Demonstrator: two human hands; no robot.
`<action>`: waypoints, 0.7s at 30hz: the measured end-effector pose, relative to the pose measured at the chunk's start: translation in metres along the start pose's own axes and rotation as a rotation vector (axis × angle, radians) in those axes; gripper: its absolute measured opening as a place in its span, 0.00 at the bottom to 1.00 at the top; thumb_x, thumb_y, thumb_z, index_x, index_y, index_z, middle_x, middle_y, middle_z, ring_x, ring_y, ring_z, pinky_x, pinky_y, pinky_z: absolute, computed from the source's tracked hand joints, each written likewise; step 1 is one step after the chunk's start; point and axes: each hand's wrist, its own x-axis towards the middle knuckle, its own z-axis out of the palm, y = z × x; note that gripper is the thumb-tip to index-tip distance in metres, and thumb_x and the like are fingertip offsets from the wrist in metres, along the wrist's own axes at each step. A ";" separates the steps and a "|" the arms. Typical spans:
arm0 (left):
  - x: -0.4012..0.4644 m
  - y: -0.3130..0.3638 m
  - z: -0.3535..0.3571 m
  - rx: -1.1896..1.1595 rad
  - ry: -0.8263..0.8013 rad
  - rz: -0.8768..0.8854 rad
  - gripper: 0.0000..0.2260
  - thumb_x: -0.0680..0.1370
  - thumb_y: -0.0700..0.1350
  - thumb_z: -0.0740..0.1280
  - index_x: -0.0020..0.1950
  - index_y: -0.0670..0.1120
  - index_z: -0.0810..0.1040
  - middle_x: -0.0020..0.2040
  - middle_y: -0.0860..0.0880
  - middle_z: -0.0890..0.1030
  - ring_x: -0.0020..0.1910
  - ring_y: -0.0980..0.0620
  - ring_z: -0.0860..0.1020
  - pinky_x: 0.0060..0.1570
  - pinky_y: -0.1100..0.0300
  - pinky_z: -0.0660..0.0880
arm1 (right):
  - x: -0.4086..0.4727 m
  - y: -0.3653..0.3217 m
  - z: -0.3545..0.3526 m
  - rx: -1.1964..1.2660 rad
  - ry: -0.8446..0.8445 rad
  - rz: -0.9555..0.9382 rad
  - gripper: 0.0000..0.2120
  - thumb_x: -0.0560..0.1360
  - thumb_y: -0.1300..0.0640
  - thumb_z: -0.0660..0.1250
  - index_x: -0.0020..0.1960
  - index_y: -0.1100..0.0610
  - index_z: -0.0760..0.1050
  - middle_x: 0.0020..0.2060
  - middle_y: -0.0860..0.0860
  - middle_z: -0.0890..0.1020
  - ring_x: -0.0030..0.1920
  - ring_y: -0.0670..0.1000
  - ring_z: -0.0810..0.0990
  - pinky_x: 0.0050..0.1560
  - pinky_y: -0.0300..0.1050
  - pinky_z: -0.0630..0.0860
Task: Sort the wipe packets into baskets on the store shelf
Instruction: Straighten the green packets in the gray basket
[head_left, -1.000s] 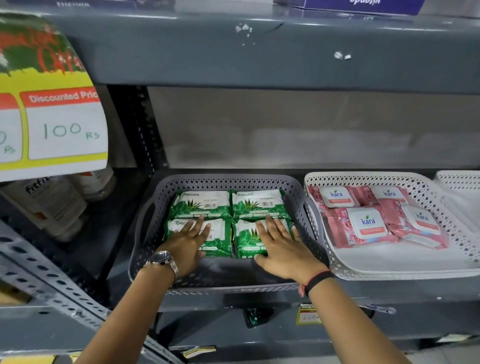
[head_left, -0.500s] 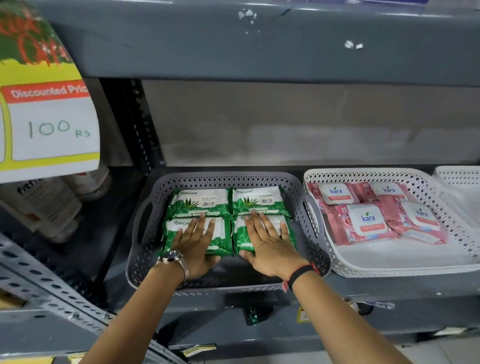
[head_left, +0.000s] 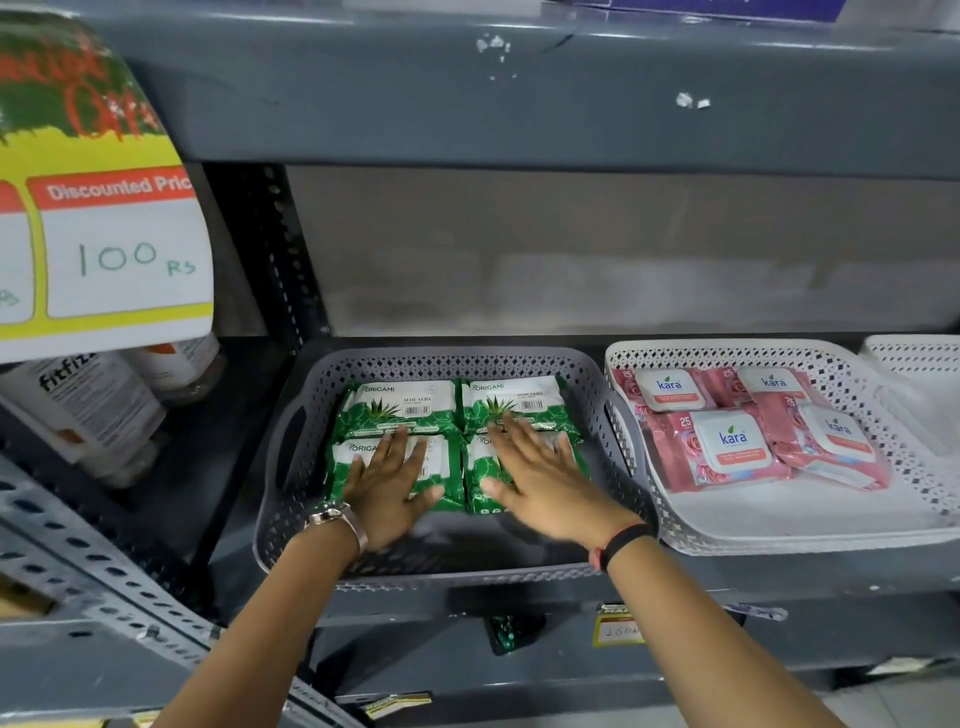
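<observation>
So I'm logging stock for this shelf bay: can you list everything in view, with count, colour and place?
Origami aloe vera wipe packets: four, green and white, two-by-two flat in the grey basket.
Grey basket: one, perforated, middle of the shelf.
Kara wipe packets: at least four, pink with white lids, back of the white basket.
White basket: one, perforated, right of the grey one.
Second white basket: one, far right, cut off; contents unclear.
Fitfiz bottles: at least two, white, lying left of the upright.
Discount price sign: one, yellow, red and white, reads 100 Rs, upper left.
Left hand: flat on front left packet; wristwatch.
Right hand: flat on front right packet; black band.
</observation>
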 end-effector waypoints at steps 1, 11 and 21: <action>0.001 0.000 -0.005 -0.058 0.036 0.005 0.28 0.82 0.54 0.48 0.76 0.47 0.39 0.74 0.50 0.33 0.74 0.51 0.37 0.72 0.51 0.39 | 0.002 0.001 -0.005 0.018 0.079 0.007 0.29 0.79 0.45 0.46 0.73 0.54 0.37 0.75 0.53 0.38 0.75 0.53 0.37 0.73 0.59 0.37; 0.048 -0.002 -0.011 0.122 0.133 -0.083 0.27 0.82 0.54 0.41 0.76 0.42 0.36 0.75 0.45 0.35 0.75 0.50 0.38 0.73 0.54 0.39 | 0.060 0.007 0.003 0.023 0.128 0.186 0.26 0.80 0.46 0.40 0.73 0.57 0.39 0.75 0.54 0.40 0.75 0.53 0.37 0.73 0.57 0.36; 0.050 -0.004 -0.008 0.106 0.125 -0.058 0.26 0.83 0.53 0.40 0.76 0.42 0.37 0.76 0.46 0.35 0.75 0.52 0.38 0.73 0.56 0.39 | 0.060 0.008 0.002 0.112 0.133 0.171 0.26 0.80 0.48 0.42 0.73 0.58 0.40 0.76 0.55 0.41 0.75 0.52 0.37 0.73 0.55 0.36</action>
